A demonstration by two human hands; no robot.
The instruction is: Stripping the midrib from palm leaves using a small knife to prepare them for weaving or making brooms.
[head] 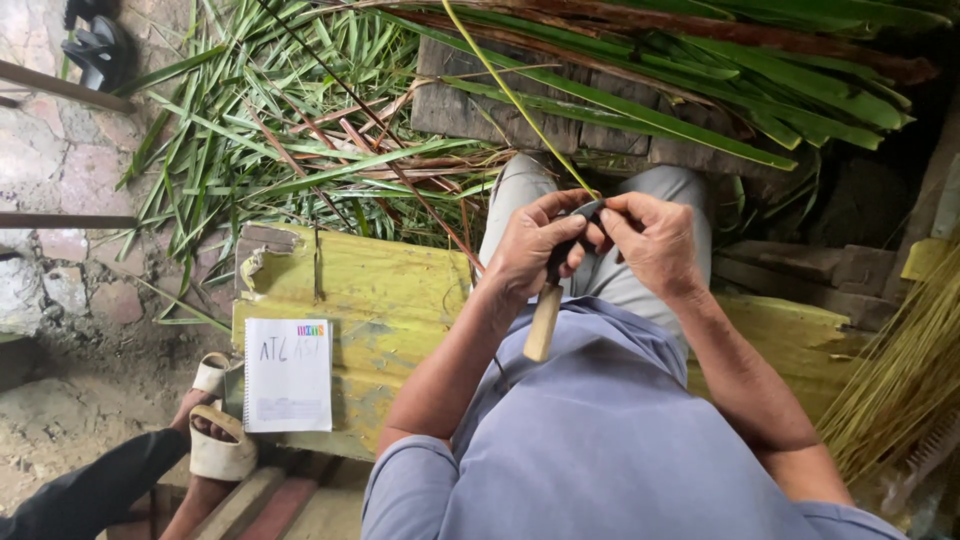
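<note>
A white spiral-bound notepad (288, 375) lies on the yellow bench (380, 290) to my left, upright rectangle, with a small multicoloured label at its top right corner and handwriting below.

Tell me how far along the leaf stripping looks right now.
Done: a bundle of bare yellowish ribs lies at the right. In hand: the left hand holds a wooden-handled knife against one rib that the right hand pinches. Left: a large heap of green leaves ahead.
</note>
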